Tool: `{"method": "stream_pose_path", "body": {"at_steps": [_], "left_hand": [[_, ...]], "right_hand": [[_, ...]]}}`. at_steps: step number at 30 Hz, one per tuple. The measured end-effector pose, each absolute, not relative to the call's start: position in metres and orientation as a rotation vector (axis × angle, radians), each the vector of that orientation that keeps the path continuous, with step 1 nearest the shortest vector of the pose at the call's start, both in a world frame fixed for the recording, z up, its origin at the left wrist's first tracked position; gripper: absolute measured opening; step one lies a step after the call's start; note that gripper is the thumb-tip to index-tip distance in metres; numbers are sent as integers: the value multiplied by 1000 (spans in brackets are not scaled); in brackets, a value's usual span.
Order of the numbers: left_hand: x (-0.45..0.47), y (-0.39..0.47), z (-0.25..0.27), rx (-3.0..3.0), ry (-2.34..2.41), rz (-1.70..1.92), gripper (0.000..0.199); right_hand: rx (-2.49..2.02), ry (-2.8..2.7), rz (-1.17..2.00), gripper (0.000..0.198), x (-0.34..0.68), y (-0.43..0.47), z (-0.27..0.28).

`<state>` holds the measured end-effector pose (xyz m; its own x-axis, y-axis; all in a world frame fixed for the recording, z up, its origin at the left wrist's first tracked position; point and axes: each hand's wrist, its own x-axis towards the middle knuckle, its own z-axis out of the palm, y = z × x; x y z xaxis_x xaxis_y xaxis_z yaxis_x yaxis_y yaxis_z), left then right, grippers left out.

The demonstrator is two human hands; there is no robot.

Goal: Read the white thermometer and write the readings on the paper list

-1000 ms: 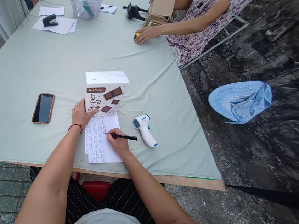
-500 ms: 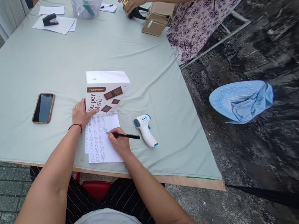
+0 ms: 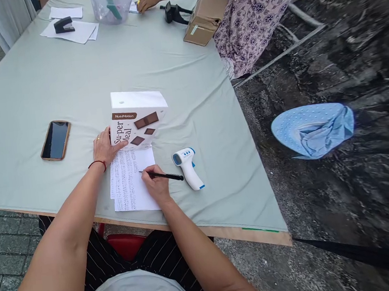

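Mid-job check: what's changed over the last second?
The cardboard box has been let go; a co-worker's hand has moved left in the picture to beside the tub, with something yellow at its fingers. The right hand, holding the pen, has edged slightly right over the paper. Unchanged: left hand on the white box, phone, thermometer.

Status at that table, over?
Right hand holds black pen, tip at written sheet. Left hand on white box. Thermometer close to pen's rear, possibly in the way.
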<state>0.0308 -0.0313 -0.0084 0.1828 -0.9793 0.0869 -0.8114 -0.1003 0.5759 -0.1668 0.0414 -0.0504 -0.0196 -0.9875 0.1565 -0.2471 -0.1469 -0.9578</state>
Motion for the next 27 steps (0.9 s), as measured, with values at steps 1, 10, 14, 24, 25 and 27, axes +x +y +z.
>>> {"method": "stream_pose_path", "body": {"at_steps": [1, 10, 14, 24, 25, 27], "left_hand": [[31, -31, -8, 1964, -1679, -437, 68], [31, -32, -9, 1957, -1679, -431, 66], [30, -32, -8, 1970, -1681, -437, 67], [30, -31, -7, 1926, -1646, -461, 56], [31, -30, -8, 1915, -1623, -461, 56], [32, -29, -9, 1895, -1564, -459, 57]], "right_hand": [[-1488, 1351, -1228, 15, -167, 41, -51], [-1550, 1350, -1211, 14, -166, 41, -52], [-1574, 1346, -1217, 13, -166, 41, -52], [-1762, 1346, -1477, 21, -173, 40, -49], [-1808, 1337, -1494, 22, -174, 39, -50], [-1903, 1304, -1493, 29, -176, 37, -53]]}}
